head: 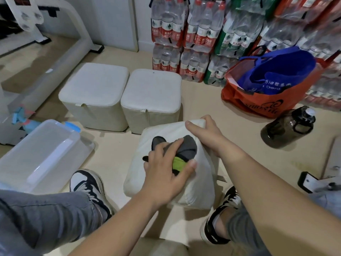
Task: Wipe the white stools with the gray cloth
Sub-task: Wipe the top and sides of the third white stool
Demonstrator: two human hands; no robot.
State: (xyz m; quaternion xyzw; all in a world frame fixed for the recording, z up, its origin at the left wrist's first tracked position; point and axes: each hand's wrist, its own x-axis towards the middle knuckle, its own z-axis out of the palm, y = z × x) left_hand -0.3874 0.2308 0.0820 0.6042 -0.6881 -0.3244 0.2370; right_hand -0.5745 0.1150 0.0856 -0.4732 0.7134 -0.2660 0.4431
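- Shrink-wrapped packs of clear water bottles (201, 34) are standing stacked along the back wall.
- A clear plastic storage box (46, 154) is lying on the floor at the left.
- Two white cushioned cube stools (96, 89) (153, 93) are sitting side by side, touching, behind the near one.
- A third white cube stool (199, 183) is leaning tilted between the person's shoes.
- An orange fabric bag (245, 102) is holding a blue bag (280, 71).
- A dark translucent jug (284, 130) is lying near it.
- The right hand (204, 133) is gripping the tilted stool's far corner.
- The left hand (166, 170) is clutching the bunched gray cloth (186, 146), which has a green patch, against that stool's upturned face.
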